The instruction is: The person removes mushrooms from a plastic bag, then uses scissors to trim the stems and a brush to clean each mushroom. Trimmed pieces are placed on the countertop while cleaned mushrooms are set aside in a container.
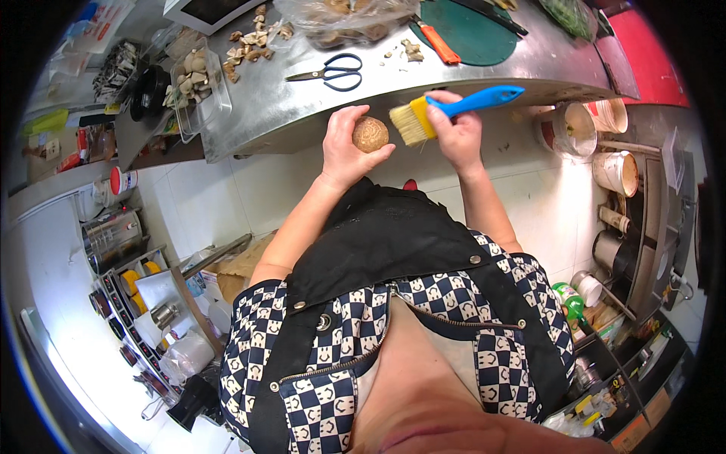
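Observation:
My left hand [347, 148] holds a round brown mushroom cap [370, 134] between thumb and fingers, in front of the steel counter's edge. To its right, my right hand [457, 131] grips a brush [422, 120] with a blue handle, a yellow collar and pale bristles. The bristle ends point at the cap, with a narrow gap between them. On the counter beyond lie black-handled scissors [332, 73], pieces of mushroom stem [249, 48] and a clear plastic bag [340, 21] of brown mushrooms. A few scraps [412, 51] lie right of the scissors.
An orange-handled knife [439, 43] and a dark-bladed knife [492, 17] rest on a round green board [469, 44]. At the counter's left stands a clear plastic container [218, 108] with pale mushroom pieces. White buckets [615, 173] stand at the right; low shelves lie on both sides.

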Motion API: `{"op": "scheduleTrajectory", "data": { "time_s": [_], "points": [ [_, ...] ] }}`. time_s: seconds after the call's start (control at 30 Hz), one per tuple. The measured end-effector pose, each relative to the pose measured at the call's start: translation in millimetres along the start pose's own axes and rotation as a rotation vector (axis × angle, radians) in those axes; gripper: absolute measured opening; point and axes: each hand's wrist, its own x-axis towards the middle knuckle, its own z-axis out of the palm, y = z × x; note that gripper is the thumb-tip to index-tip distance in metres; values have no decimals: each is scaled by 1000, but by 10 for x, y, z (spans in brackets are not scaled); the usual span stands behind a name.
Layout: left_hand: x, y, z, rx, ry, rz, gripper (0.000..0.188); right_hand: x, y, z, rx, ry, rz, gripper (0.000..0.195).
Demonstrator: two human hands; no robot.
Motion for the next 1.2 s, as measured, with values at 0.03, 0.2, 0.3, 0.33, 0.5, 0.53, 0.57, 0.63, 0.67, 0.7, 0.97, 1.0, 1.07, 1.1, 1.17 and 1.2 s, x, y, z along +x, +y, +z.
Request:
{"op": "scheduleTrajectory", "data": {
  "time_s": [0.03, 0.2, 0.3, 0.33, 0.5, 0.53, 0.57, 0.63, 0.67, 0.7, 0.97, 1.0, 1.07, 1.1, 1.17, 1.2],
  "points": [
    [9, -67, -44, 6, 21, -4, 69, 3, 9, 99, -33, -53, -40, 21],
    [93, -528, -319, 7, 9, 60, 74, 305, 205, 542, -445, -18, -29, 22],
    [81, -824, -581, -26, -70, 26, 73, 385, 330, 867, -143, -262, 6, 25],
    [93, -946, -685, -49, -86, 62, 71, 429, 259, 1026, -68, -422, 169, 29],
    [-341, -1819, -1034, -444, -64, -517, 54, 989, 1158, 1528, -741, -534, 333, 37],
    [-421, -1990, -1157, -691, -81, -733, 43, 1014, 1261, 1723, -734, -691, 334, 40],
    [-492, -2123, -1315, -942, -102, -948, 32, 1011, 1354, 1975, -722, -844, 340, 44],
    [-557, -2288, -1590, -1126, -41, -1040, 30, 995, 1709, 2428, -773, -1028, 345, 40],
    [-556, -2381, -1709, -1217, -3, -1083, 30, 1006, 1836, 2660, -767, -1005, 342, 40],
    [-554, -2486, -1806, -1265, 4, -1091, 33, 1011, 1944, 2863, -763, -982, 342, 41],
    [-540, -2927, -2240, -1493, 130, -1158, 51, 1397, 1885, 2607, -1432, -552, 118, 23],
    [-542, -2954, -2272, -1536, 127, -1145, 51, 1413, 1827, 2406, -1527, -543, 102, 22],
    [-474, -2985, -2324, -1588, 97, -1113, 50, 1382, 1901, 1994, -1593, -580, -1, 27],
    [-435, -2990, -2348, -1607, 94, -1095, 49, 1370, 1937, 1871, -1577, -621, -35, 28],
    [-331, -2996, -2359, -1650, 85, -1050, 46, 1351, 2080, 1650, -1568, -638, -116, 31],
    [-302, -2983, -2392, -1668, 90, -1011, 44, 1389, 2058, 1655, -1520, -659, -76, 31]
  ]
}}
